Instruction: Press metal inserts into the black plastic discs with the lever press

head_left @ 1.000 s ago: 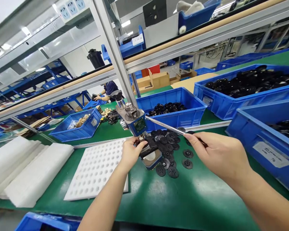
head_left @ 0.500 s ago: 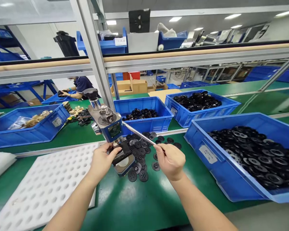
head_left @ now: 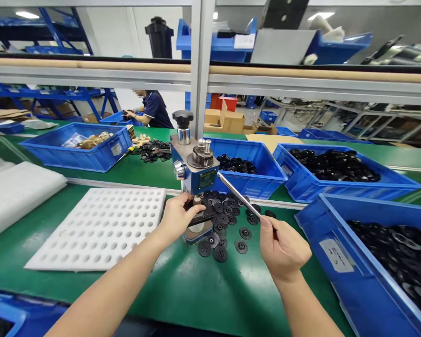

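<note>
here, my left hand (head_left: 177,217) sits right at the foot of the small blue press (head_left: 196,173), fingers pinched together on a dark part (head_left: 196,209) that lies on the press's bed, under the ram. how much of that part is caught between my fingertips i cannot quite tell, since my thumb covers it. my right hand (head_left: 284,245) is closed in a fist around the free end of the lever (head_left: 236,196), a bare steel rod.

that rod is what matters. its long axis runs from the press head, where it is rooted on the right face, slanting down, to the right and toward me. its tip ends inside my right fist, well to the right of the bed and lower than the head. so the two hands split the machine between them: the left is the nearer one to the bed and the part, touching both, while the right is apart from the bed and joined to it only through the rod.

between my hands, on the green table (head_left: 203,285), lies a loose heap of black discs (head_left: 228,217). it spreads from the press's foot out under the lever, with a few discs lying singly just beside my right knuckles. a white foam tray (head_left: 101,227) with rows of round pockets lies flat to the left of my left wrist, near but not touching. blue bins (head_left: 252,180) of more black parts stand behind and to the right.
</note>
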The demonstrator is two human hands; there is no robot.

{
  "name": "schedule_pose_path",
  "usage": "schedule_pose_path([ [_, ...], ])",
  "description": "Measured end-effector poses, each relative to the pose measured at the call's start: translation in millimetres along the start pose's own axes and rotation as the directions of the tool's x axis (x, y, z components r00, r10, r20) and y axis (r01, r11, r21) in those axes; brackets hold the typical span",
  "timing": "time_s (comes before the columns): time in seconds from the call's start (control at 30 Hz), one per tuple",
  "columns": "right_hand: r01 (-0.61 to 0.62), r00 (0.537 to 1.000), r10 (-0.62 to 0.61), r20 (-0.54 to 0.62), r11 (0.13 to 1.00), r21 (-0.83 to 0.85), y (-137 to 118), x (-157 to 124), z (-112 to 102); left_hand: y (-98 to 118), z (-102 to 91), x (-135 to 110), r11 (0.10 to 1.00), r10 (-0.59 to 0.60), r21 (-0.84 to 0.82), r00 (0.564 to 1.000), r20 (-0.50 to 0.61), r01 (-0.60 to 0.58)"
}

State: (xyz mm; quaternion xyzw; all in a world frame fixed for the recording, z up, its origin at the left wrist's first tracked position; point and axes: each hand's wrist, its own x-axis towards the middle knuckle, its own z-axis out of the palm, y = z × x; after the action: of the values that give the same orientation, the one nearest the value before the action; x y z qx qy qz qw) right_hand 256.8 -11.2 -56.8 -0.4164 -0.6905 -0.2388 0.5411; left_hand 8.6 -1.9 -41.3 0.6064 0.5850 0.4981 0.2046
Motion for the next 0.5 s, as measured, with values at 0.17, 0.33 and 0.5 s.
schedule_pose_path([
  [0.17,0.058,0.996,-0.061,-0.068,0.997,-0.051,4,-5,4,-1,1.3,-1,0.999,0.027,0.039,1.000,-0.002,-0.027],
  [0.33,0.107,0.990,-0.110,-0.084,0.994,-0.039,0,2,5,10,0.2,-1,0.999,0.046,0.024,0.998,-0.039,-0.045],
  [0.5,0.094,0.995,-0.099,0.023,0.983,0.161,6,13,-10,-1,10.3,0,0.973,0.222,0.086,0.968,-0.115,-0.213],
])
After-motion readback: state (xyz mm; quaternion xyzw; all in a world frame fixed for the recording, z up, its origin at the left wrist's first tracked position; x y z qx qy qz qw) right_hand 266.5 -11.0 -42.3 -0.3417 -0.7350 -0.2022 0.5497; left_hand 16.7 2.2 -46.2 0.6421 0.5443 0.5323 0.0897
